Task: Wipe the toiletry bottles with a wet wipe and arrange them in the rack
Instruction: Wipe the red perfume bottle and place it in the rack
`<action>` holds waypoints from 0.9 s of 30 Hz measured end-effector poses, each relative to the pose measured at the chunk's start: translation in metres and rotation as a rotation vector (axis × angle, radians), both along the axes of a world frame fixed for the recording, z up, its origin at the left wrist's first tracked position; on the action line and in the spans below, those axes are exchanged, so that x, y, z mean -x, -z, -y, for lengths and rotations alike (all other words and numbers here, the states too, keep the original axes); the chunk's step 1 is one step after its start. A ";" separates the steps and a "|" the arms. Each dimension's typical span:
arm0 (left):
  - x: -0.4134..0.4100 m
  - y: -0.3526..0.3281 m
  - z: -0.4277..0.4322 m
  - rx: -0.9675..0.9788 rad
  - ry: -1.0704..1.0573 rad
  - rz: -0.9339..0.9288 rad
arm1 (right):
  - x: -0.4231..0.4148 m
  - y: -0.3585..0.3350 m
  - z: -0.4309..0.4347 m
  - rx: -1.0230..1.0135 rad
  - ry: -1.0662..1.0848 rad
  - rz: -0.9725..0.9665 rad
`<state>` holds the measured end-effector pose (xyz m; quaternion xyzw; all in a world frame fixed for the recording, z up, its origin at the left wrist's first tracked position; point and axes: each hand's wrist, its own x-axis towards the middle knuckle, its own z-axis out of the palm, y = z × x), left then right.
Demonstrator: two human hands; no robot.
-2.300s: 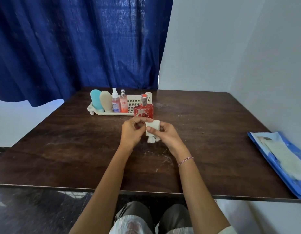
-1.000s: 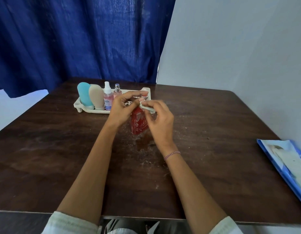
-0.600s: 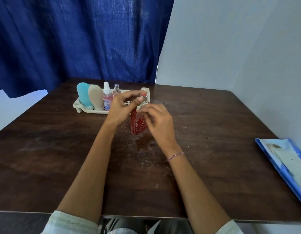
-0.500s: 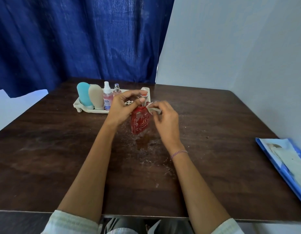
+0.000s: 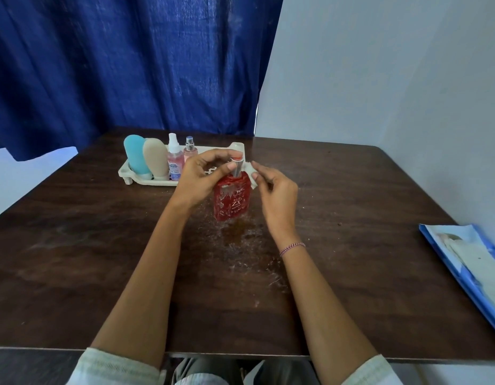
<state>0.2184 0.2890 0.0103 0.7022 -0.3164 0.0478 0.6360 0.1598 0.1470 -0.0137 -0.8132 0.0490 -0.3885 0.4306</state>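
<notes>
A red bottle (image 5: 231,200) with a silver neck stands upright on the dark wooden table (image 5: 102,245), just in front of the cream rack (image 5: 146,181). My left hand (image 5: 201,179) pinches the bottle's neck. A white wet wipe (image 5: 251,173) is pressed against the bottle's upper right shoulder, pinched in my right hand (image 5: 274,190). Inside the rack stand a blue tube (image 5: 135,158), a beige tube (image 5: 155,160), a pink spray bottle (image 5: 174,159) and a smaller pink spray bottle (image 5: 190,150). The rack's right part is partly hidden behind my left hand.
A blue wet-wipe pack (image 5: 473,262) lies at the table's right edge beside the white wall. A blue curtain (image 5: 115,65) hangs behind the table. White scuffs and a damp patch mark the wood in front of the red bottle.
My hands moved from near me to the red bottle by the rack. The left took its neck; the right, with the wipe, shifted from the bottle's top to its right shoulder.
</notes>
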 end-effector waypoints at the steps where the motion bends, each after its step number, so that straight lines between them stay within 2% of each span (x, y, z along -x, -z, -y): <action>1: 0.000 0.000 0.000 0.008 0.002 -0.011 | 0.000 -0.001 0.001 -0.010 0.021 -0.007; 5: -0.002 0.004 -0.002 0.032 0.023 -0.063 | 0.004 -0.009 -0.002 -0.167 -0.013 0.151; 7: -0.002 0.007 -0.003 0.043 0.085 -0.120 | 0.009 -0.010 -0.008 -0.153 -0.077 0.249; 14: -0.007 0.004 -0.009 0.079 0.091 -0.192 | 0.009 -0.009 -0.017 0.445 -0.130 0.239; 19: -0.009 0.005 -0.007 0.014 0.124 -0.177 | 0.015 -0.009 0.006 1.132 -0.086 0.145; 22: -0.011 0.005 -0.011 0.020 0.111 -0.203 | 0.015 -0.026 0.008 1.234 -0.109 0.144; 24: -0.012 0.005 -0.013 0.044 0.110 -0.255 | 0.011 -0.041 0.004 1.212 -0.106 0.141; 27: -0.012 0.007 -0.011 0.072 0.112 -0.325 | 0.009 -0.063 -0.002 1.154 -0.076 0.033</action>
